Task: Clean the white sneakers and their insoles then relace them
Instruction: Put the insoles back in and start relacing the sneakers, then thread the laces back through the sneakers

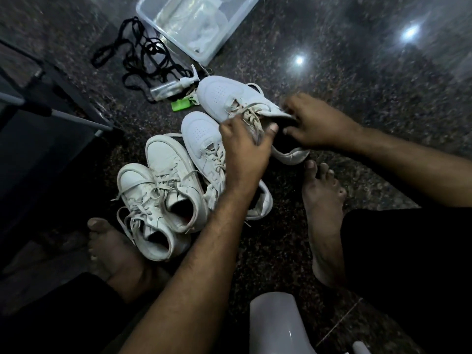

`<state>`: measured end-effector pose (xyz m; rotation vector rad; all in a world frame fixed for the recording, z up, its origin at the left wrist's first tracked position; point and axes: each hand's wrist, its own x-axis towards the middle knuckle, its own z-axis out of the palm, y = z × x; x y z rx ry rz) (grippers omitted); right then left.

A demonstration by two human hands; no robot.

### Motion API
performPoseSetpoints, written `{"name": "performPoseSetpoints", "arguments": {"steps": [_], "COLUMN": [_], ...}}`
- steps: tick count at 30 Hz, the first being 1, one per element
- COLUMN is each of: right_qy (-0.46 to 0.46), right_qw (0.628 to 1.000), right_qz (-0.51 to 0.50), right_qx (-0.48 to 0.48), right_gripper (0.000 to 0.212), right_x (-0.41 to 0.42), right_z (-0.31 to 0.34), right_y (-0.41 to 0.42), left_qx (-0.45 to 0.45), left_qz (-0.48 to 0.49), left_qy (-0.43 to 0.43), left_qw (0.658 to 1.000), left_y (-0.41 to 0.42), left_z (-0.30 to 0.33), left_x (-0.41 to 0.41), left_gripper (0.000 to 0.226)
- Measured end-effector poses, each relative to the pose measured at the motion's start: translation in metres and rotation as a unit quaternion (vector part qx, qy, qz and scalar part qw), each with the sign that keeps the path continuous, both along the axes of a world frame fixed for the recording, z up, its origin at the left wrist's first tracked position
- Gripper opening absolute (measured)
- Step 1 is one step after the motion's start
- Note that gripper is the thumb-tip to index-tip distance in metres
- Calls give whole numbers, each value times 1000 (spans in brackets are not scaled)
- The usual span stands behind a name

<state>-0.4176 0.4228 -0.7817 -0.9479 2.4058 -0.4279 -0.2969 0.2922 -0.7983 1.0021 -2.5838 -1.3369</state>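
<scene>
Smooth white stool (278, 325); both hands' grips, left (245, 152) and right (314, 123), clutch perforated sneaker (224, 95)

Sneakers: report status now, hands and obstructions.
Left hand grips laces of the far sneaker; right hand holds its collar. Three other sneakers laced, on floor. Spray bottle, black laces beyond, not obstructing.

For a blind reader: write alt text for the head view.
Both hands work on one white sneaker: the left hand grips its laces, the right hand holds its collar. Three more white sneakers lie on the dark floor, near black laces, a spray bottle and a clear tub.
</scene>
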Motion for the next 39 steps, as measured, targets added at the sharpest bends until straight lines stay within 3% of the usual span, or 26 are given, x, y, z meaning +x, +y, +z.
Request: {"name": "performPoseSetpoints", "arguments": {"steps": [3,6,11,18,24,27,29,31,33,37,39], "right_qy": [53,75,62,36,-9,-52,-175,-290,-327,-411,-414], "right_qw": [999,997,993,998,997,988,950,887,849,742,731], "right_qz": [-5,19,77,-21,-56,-99,-172,-240,-265,-322,-328], "right_qx": [7,20,59,-38,-61,-108,-192,-266,-321,-420,-432], "right_gripper": [40,31,38,44,21,14,11,20,38,43,43], "right_x": [4,9,28,13,15,19,25,29,30,22,16], "right_z": [-3,3,3,12,6,6,9,13,20,42,52], "right_y": [-2,-4,-3,-30,-44,-41,-36,-33,-33,-39,-40], "left_qx": [-43,-54,-33,38,80,88,63,53,109,265,286], "left_qz": [-67,-53,-21,68,-6,-65,-88,-105,-99,-12,35], "left_qy": [-70,-80,-81,-70,-168,-220,-232,-241,-231,-85,5], "left_qw": [994,994,996,994,983,970,967,963,962,961,958], "left_y": [13,9,-8,-11,-24,-32,-34,-33,-33,-37,-41], "left_z": [2,9,19,11,15,15,17,20,24,51,62], "left_x": [4,3,5,-3,1,0,-1,-3,-3,-6,-8], "left_gripper": [82,60,41,40,56,42,26,24,27,24,24]}}
